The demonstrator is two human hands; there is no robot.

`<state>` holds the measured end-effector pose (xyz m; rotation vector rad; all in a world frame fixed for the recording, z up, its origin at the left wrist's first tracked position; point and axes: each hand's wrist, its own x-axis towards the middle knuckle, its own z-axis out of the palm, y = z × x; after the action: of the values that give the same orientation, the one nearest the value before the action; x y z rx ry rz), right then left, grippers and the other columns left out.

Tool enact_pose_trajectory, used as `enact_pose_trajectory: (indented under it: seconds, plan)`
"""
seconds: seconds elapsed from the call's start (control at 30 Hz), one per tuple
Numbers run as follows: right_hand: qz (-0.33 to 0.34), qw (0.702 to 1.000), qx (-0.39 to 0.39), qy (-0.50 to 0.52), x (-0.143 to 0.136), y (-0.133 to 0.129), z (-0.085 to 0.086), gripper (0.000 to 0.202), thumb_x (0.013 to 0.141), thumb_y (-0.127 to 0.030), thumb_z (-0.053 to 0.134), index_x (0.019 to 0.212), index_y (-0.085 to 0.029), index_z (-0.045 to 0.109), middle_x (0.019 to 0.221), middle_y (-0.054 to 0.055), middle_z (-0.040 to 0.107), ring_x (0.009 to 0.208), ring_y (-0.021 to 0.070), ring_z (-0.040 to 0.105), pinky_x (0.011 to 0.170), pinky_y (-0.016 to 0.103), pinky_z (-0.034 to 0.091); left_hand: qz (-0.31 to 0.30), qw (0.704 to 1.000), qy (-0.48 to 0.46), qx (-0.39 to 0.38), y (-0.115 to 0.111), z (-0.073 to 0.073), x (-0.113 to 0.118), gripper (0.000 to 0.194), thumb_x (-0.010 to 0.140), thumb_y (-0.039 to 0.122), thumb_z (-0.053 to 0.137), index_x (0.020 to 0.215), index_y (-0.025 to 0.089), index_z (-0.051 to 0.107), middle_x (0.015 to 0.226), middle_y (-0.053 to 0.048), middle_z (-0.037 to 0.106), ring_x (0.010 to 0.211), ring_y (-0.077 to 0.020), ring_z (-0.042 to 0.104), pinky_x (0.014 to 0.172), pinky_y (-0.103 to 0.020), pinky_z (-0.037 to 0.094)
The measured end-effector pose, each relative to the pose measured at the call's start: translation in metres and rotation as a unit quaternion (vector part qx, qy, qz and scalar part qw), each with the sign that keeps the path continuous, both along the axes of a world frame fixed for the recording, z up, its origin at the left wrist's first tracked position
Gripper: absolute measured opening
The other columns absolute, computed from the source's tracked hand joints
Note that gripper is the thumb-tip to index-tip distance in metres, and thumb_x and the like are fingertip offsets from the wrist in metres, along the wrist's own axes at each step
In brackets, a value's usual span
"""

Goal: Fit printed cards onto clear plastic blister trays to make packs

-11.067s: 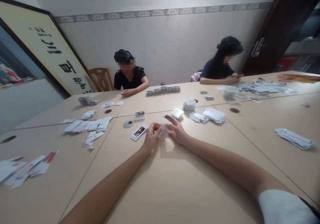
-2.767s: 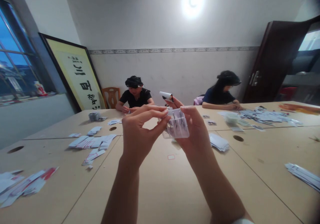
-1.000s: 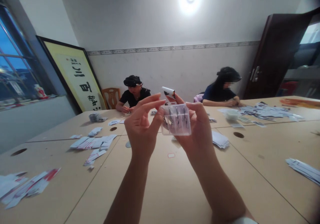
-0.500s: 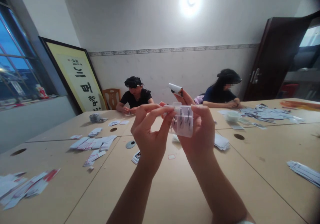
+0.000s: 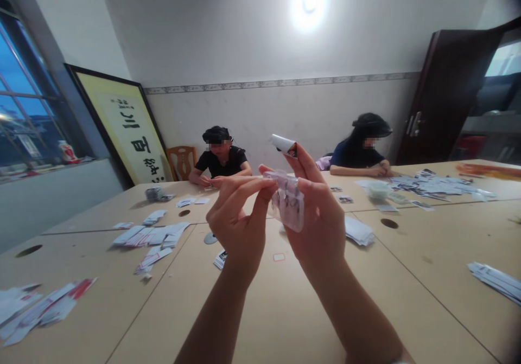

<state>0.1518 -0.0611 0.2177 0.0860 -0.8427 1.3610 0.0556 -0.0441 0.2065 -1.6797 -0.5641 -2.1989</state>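
Head camera view: both forearms extend upward from the lower edge and converge at the clear plastic case [image 5: 293, 212], the landmark for all positions below. The case is held raised above the table [image 5: 244, 326], tilted, between the two hands; small dark items are visible inside.

Left hand [image 5: 242, 223]: located at the left side of the case, back of the hand outward, fingers bent and directed right. Thumb and fingertips are closed in a pinch at the upper left edge of the case.

Right hand [image 5: 323, 215]: located at the right side of the case, partly behind it. Hand is partly open and grips the case, thumb at the upper right edge. Raised fingers carry a curled sticker [image 5: 284, 145] at their tips, above the case.

Surrounding items, all on the table: a red-bordered label [image 5: 279, 257] below the case; a card stack [image 5: 220, 259] and a grey disc [image 5: 210, 238] lower left; a white paper stack [image 5: 359, 231] right. Two people sit beyond the case.
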Motion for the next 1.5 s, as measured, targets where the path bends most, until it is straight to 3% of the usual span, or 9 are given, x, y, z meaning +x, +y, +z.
enact_pose_trajectory:
  seconds: [0.47, 0.8, 0.97, 1.17, 1.5]
  plan:
    - [-0.039, 0.999, -0.007, 0.01, -0.008, 0.001, -0.003, 0.046, 0.075, -0.025, 0.073, 0.121, -0.03, 0.067, 0.151, 0.005, 0.051, 0.112, 0.0306, 0.072, 0.108, 0.058, 0.049, -0.055, 0.997, -0.058, -0.011, 0.007, -0.003, 0.007, 0.013, 0.082, 0.011, 0.077, 0.082, 0.023, 0.074, 0.079, 0.002, 0.07, 0.085, -0.0148, 0.067, 0.08, -0.03, 0.053]
    - [-0.031, 0.999, 0.011, -0.002, -0.01, -0.002, -0.003, 0.049, 0.075, -0.026, 0.075, 0.122, -0.033, 0.065, 0.157, 0.003, 0.045, 0.112, 0.0311, 0.072, 0.108, 0.059, 0.049, -0.019, 0.996, -0.059, 0.067, 0.007, 0.001, 0.003, 0.019, 0.079, 0.006, 0.079, 0.084, 0.024, 0.078, 0.08, 0.002, 0.073, 0.082, -0.0149, 0.068, 0.087, -0.036, 0.054]
    - [-0.035, 0.999, 0.037, -0.006, -0.01, 0.001, -0.004, 0.052, 0.074, -0.024, 0.077, 0.124, -0.034, 0.064, 0.157, 0.003, 0.045, 0.117, 0.0315, 0.07, 0.107, 0.058, 0.051, -0.012, 0.997, -0.056, 0.06, 0.009, 0.0, -0.001, 0.019, 0.08, 0.007, 0.078, 0.084, 0.025, 0.077, 0.079, 0.003, 0.073, 0.081, -0.014, 0.068, 0.085, -0.034, 0.055]
    - [-0.053, 0.997, 0.047, -0.029, -0.008, 0.0, -0.004, 0.052, 0.078, -0.025, 0.077, 0.127, -0.035, 0.064, 0.16, 0.003, 0.043, 0.121, 0.0318, 0.067, 0.11, 0.058, 0.049, 0.001, 0.998, -0.035, 0.057, 0.008, 0.002, -0.002, 0.018, 0.08, 0.007, 0.078, 0.084, 0.025, 0.076, 0.078, 0.005, 0.072, 0.082, -0.0127, 0.068, 0.091, -0.034, 0.055]
    - [-0.042, 0.998, 0.036, -0.019, -0.011, 0.0, -0.005, 0.05, 0.077, -0.022, 0.079, 0.124, -0.033, 0.067, 0.155, 0.002, 0.051, 0.12, 0.0312, 0.068, 0.108, 0.053, 0.052, -0.003, 0.999, -0.031, 0.025, 0.009, 0.002, -0.005, 0.017, 0.083, 0.007, 0.075, 0.08, 0.023, 0.072, 0.076, 0.006, 0.067, 0.079, -0.0114, 0.067, 0.105, -0.041, 0.053]
